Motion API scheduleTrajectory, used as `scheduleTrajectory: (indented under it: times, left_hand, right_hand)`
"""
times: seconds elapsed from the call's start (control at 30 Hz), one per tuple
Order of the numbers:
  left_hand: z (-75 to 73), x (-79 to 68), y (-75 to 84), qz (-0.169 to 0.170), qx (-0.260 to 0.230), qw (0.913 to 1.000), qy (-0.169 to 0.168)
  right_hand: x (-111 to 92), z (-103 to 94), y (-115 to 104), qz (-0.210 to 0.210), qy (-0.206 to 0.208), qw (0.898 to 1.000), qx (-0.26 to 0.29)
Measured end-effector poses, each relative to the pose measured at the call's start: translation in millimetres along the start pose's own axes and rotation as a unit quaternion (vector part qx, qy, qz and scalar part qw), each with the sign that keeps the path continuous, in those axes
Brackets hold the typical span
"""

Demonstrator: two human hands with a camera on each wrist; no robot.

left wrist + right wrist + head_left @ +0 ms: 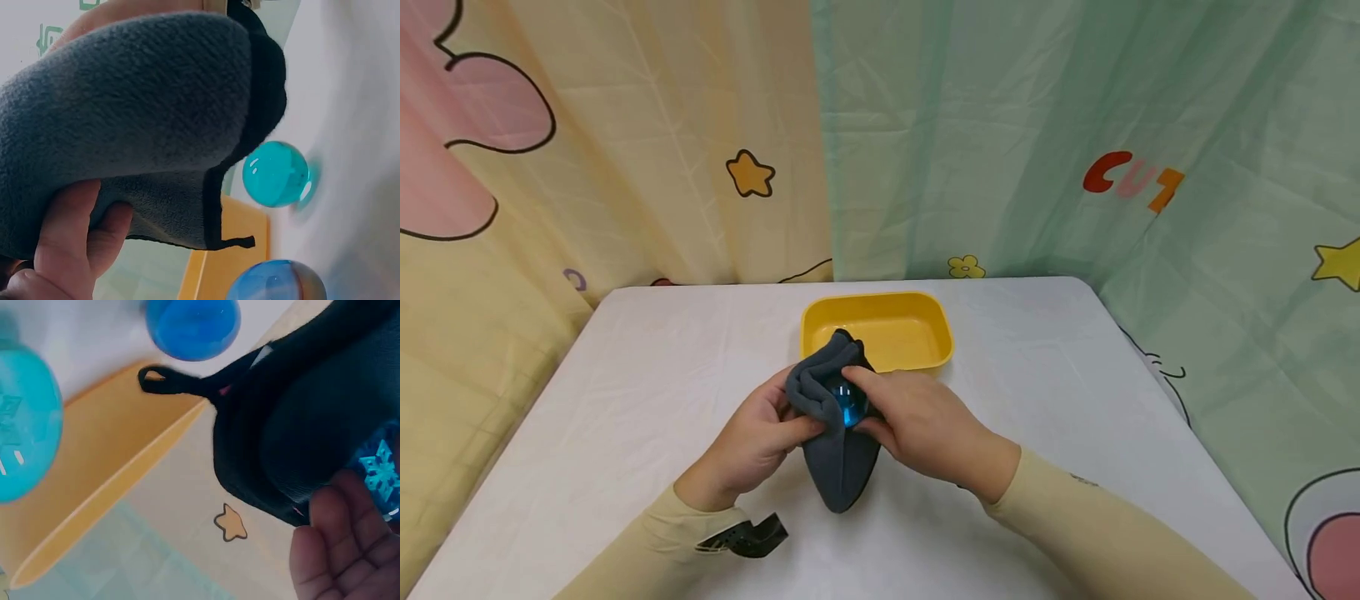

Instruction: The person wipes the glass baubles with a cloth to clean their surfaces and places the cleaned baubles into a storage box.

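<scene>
A dark grey cloth (842,467) with black edging, folded and drooping, is held above the table by my left hand (767,437). My right hand (917,417) grips a clear blue ball (852,405) between thumb and fingers, against the cloth. A snowflake pattern shows on that ball (382,475) in the right wrist view. The cloth (137,94) fills much of the left wrist view. From the cloth (325,406) in the right wrist view a black loop sticks out.
Just beyond the hands stands a yellow tray (925,362) on the white table (1045,358). Wrist views show a teal ball (275,174) and another blue ball (275,284) on the table near it; hands and cloth hide them in the head view. Printed curtains (970,125) hang behind.
</scene>
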State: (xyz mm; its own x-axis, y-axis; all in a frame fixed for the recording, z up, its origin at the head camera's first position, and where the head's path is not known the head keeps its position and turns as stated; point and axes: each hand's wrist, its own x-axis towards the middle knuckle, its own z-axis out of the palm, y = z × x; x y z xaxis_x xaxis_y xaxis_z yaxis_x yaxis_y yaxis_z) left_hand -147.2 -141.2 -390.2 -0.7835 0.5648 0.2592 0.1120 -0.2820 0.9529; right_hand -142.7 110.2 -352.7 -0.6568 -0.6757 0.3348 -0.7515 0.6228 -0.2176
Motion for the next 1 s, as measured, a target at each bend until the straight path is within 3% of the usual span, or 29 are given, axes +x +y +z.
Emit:
scheduleTrajectory:
  times: [0.07, 0.13, 0.27, 0.37, 0.53, 0.63, 0.73, 0.83, 0.93, 1.0]
  left_hand:
    - [0.9, -0.1, -0.2, 0.001, 0.001, 1.0000, 0.001]
    - [2.3, 0.2, -0.5, 0.000, 0.005, 1.0000, 0.004]
    - [5.1, 0.3, -1.9, -0.005, 0.019, 0.9997, 0.013]
    - [6.2, -0.3, -3.2, -0.007, 0.022, 0.9996, 0.016]
    - [4.1, -1.4, -2.0, 0.000, 0.013, 0.9998, 0.015]
    - [1.5, -1.9, -0.3, 0.004, 0.000, 0.9999, 0.014]
    - [0.0, -1.8, 0.4, 0.005, -0.007, 0.9999, 0.007]
    - [0.0, -1.6, 0.6, 0.003, -0.003, 1.0000, 0.003]
    - [0.8, -1.4, 0.7, 0.000, 0.009, 0.9999, 0.007]
    - [1.5, -1.3, 0.5, -0.001, 0.018, 0.9998, 0.009]
  right_hand:
    - [-0.6, 0.4, 0.3, 0.006, 0.002, 1.000, 0.012]
    - [-0.9, 1.1, -0.5, 0.042, -0.013, 0.996, 0.072]
    - [-0.7, 5.3, -1.6, 0.139, -0.037, 0.966, 0.213]
    - [-0.9, 9.0, -0.7, 0.156, -0.040, 0.957, 0.241]
    - [-0.8, 5.9, -1.4, 0.113, -0.062, 0.970, 0.206]
    - [0.7, 1.7, -1.7, 0.078, -0.071, 0.983, 0.152]
    - [2.3, -0.3, -0.4, 0.038, -0.052, 0.995, 0.075]
    - [2.8, -0.7, 1.5, 0.005, -0.021, 1.000, 0.016]
    - [1.7, 0.1, 1.9, 0.007, -0.013, 1.000, 0.020]
    - [0.7, 1.3, 0.9, 0.042, -0.030, 0.996, 0.074]
